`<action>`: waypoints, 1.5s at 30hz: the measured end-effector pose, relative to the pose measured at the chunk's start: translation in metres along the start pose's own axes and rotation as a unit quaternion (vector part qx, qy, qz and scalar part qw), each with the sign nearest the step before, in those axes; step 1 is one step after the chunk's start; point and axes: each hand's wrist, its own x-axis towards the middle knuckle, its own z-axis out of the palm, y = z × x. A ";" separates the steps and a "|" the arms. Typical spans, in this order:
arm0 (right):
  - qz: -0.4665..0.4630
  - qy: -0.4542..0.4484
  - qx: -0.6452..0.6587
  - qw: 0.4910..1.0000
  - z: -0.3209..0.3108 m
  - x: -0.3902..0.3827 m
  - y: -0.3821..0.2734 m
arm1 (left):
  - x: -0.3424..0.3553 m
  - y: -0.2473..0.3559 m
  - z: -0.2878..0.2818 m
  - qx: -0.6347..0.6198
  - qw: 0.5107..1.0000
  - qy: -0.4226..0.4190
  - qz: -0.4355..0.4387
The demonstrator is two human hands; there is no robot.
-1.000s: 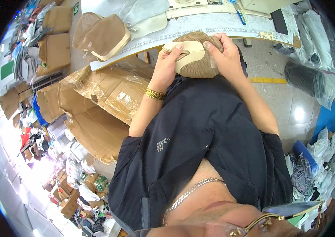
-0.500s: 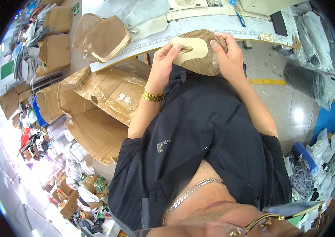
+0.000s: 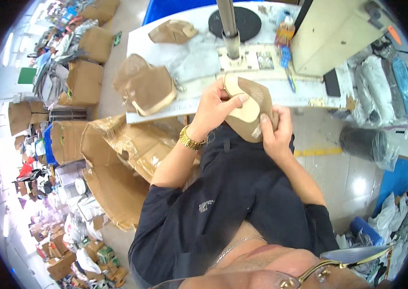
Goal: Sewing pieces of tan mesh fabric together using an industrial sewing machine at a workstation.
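Note:
Both my hands hold a brown mesh shoe upper (image 3: 264,94) with a cream overlay, just off the near edge of the white table. My left hand (image 3: 217,110) is closed on its cream end, thumb on top and fingers underneath. On the lower right side, my right hand (image 3: 278,134) grips the mesh, its thumb lying on the surface. The upper is tilted, and its underside is hidden. To the left, more brown pieces with cream trim (image 3: 147,85) lie piled on the table edge.
A sewing machine with a metal post (image 3: 233,44) and a beige housing (image 3: 320,41) stands beyond my hands. A black phone (image 3: 332,83), a bottle (image 3: 284,32) and another brown piece (image 3: 172,32) lie on the white table (image 3: 195,102). Below left is an open cardboard box (image 3: 112,185).
The view has shifted, showing more of the table and machine. The upper has turned, its cream end pointing more upward. Both hands still hold it, the right one lower on its side.

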 end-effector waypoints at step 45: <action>-0.001 -0.027 0.307 0.951 0.025 0.233 -0.057 | 0.163 0.142 -0.049 0.319 0.908 0.187 0.195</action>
